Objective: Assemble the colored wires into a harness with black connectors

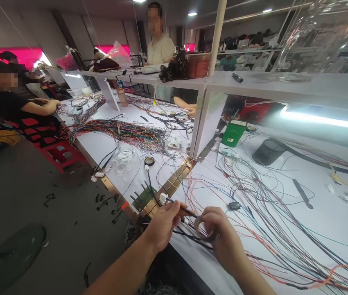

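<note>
At the near edge of the white workbench (330, 221), we pinch a thin bundle of dark wires (189, 212) in our left hand (161, 225), fingers closed around it. Our right hand (220, 235) curls around a roll of tape (200, 227) touching the bundle. Loose coloured wires (269, 213) sprawl beyond.

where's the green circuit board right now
The green circuit board lies at the near table edge, just left of the left hand, below the black tape roll.
</note>
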The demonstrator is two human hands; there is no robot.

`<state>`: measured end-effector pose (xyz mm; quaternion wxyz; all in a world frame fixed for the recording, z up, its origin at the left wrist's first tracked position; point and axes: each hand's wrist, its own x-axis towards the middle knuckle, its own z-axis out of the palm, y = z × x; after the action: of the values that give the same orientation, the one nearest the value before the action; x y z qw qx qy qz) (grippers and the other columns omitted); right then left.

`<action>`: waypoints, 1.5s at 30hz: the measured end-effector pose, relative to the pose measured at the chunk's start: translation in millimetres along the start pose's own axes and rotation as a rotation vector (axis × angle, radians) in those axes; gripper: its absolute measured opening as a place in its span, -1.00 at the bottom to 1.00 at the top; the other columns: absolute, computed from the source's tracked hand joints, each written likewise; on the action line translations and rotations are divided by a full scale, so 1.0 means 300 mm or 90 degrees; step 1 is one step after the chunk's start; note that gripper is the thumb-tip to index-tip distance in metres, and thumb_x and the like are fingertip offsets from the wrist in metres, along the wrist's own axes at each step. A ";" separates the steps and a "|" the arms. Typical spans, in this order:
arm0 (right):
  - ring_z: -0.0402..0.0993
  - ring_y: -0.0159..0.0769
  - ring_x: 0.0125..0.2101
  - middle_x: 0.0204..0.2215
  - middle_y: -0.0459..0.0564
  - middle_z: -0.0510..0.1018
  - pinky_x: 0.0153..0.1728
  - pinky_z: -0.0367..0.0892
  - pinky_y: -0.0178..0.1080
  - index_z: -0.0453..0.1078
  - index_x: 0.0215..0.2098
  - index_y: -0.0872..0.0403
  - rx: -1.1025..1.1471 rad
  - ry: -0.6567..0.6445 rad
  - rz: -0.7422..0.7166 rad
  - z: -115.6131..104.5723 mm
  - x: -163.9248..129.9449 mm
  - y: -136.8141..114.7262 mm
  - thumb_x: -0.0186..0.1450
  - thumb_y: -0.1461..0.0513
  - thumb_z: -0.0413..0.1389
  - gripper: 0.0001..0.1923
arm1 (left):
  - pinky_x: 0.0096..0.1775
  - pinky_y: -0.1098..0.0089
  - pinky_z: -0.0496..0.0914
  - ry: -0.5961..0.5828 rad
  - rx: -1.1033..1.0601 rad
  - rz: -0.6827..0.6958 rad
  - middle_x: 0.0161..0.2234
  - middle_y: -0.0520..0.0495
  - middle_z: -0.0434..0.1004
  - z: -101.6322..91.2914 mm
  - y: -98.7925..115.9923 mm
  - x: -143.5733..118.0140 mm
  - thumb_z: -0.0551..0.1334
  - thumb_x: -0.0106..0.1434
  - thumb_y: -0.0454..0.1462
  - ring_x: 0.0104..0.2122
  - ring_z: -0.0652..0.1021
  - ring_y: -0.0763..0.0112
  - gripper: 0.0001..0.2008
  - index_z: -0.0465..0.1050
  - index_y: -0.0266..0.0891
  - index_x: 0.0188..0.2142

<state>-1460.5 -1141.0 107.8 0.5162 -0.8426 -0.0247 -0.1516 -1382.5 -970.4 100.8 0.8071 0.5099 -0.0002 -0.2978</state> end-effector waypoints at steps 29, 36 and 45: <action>0.34 -0.37 -0.56 -0.51 -0.10 0.44 -0.52 0.28 -0.31 0.27 -0.12 -0.02 0.058 0.065 0.143 -0.044 -0.062 0.054 0.37 0.17 -0.09 -0.83 | -0.31 0.42 0.47 0.028 -0.010 0.187 -0.33 -0.12 0.54 0.066 -0.053 0.045 0.07 0.32 0.01 -0.31 0.55 0.39 -0.60 0.44 -0.27 -0.31; 0.20 -0.46 -0.71 -0.65 -0.23 0.32 -0.66 0.12 -0.39 0.28 -0.12 -0.01 0.169 0.086 0.354 -0.042 -0.021 0.077 0.19 0.20 0.02 -0.73 | -0.19 0.37 0.45 -0.002 -0.120 -0.066 -0.14 -0.23 0.56 0.124 -0.126 0.033 0.29 0.19 -0.06 -0.16 0.55 0.28 -0.64 0.51 -0.32 -0.19; 0.15 -0.46 -0.80 -0.77 -0.25 0.32 -0.78 0.02 -0.45 0.29 -0.09 0.01 0.153 -0.124 0.553 -0.102 0.026 0.056 0.10 0.29 0.03 -0.63 | 0.17 0.16 0.21 -0.188 0.221 0.234 -0.03 -0.20 0.53 0.097 -0.121 0.020 0.15 0.32 -0.17 0.06 0.44 0.20 -0.72 0.55 -0.24 -0.11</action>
<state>-1456.7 -1176.5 108.2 0.6211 -0.7193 0.2650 0.1630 -1403.7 -1008.1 83.1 0.7391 0.5831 -0.2612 -0.2133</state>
